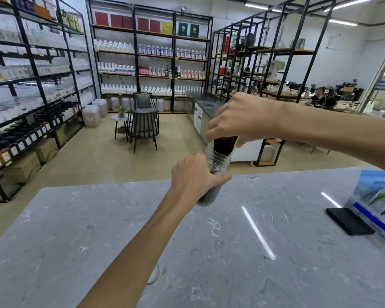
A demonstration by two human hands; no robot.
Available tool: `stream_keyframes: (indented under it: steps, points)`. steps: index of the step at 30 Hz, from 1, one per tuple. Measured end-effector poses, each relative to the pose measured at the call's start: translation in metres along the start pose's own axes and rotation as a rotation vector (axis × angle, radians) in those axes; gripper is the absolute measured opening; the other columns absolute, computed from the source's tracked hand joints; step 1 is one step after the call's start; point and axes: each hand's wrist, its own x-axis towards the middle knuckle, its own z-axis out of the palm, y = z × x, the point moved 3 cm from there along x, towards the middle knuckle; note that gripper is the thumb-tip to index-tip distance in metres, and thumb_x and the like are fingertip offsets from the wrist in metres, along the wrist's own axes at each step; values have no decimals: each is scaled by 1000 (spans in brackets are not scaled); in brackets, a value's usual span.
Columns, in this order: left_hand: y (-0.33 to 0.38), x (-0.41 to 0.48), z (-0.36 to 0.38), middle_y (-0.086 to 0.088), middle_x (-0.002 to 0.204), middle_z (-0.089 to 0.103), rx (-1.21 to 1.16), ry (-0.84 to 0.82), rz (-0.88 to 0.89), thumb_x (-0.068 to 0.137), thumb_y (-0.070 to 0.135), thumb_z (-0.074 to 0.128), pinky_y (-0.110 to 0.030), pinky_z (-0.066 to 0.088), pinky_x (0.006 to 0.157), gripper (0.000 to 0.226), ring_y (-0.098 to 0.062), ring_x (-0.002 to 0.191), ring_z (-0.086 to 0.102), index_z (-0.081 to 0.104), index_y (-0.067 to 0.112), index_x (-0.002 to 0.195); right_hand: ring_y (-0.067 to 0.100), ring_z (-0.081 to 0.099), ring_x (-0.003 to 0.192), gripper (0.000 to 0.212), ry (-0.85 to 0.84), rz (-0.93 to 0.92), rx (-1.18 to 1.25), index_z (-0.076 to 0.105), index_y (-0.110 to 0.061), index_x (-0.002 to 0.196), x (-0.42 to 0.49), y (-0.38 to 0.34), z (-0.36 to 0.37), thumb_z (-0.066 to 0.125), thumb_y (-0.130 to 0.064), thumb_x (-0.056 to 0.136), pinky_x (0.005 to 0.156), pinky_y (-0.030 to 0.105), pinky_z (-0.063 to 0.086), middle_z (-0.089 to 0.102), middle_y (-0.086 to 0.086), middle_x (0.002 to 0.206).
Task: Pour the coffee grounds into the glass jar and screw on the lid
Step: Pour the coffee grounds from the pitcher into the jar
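Observation:
My left hand (192,176) grips a clear glass jar (217,162) and holds it above the far edge of the grey marble counter (231,241). Dark coffee grounds fill the jar's lower part. My right hand (238,117) holds a clear container of dark grounds (223,144) tipped mouth-down into the jar's open threaded mouth. A round rim that may be the lid (154,274) peeks out from under my left forearm on the counter, mostly hidden.
A black flat object (348,221) and a clear bin of packets (378,203) sit at the counter's right. Beyond the counter are shelving racks of bottles, a dark chair (143,127), a small round table and people seated at the far right.

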Motion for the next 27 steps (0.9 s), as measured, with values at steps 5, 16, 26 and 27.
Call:
stream_keyframes:
  steps: [5,16,26,27]
  points:
    - [0,2,1,1,87,60,-18,-3,-7,66,78,68,-34,41,64,71,-22,80,55,55,16,98,22,60,121,69,1,21,20,39,-37,140,0,1,0,74,-45,82,78,35,51,59,-11,130]
    - [3,2,4,0,92,63,-30,-27,7,67,77,68,-37,49,71,71,-23,85,59,56,16,100,21,59,121,69,1,47,52,39,-36,140,-5,-2,2,75,-46,81,76,34,51,60,-11,130]
    - [9,1,2,-1,91,61,21,-10,24,68,77,68,-33,40,66,71,-22,81,55,56,14,99,21,58,124,69,11,27,64,39,-37,139,-8,-2,2,75,-46,81,81,38,54,59,-11,133]
    - [10,1,2,-1,91,62,26,-9,26,68,77,68,-33,41,66,72,-22,80,54,56,14,100,21,58,124,68,12,24,60,40,-37,139,-9,-3,2,75,-45,81,82,38,54,59,-11,133]
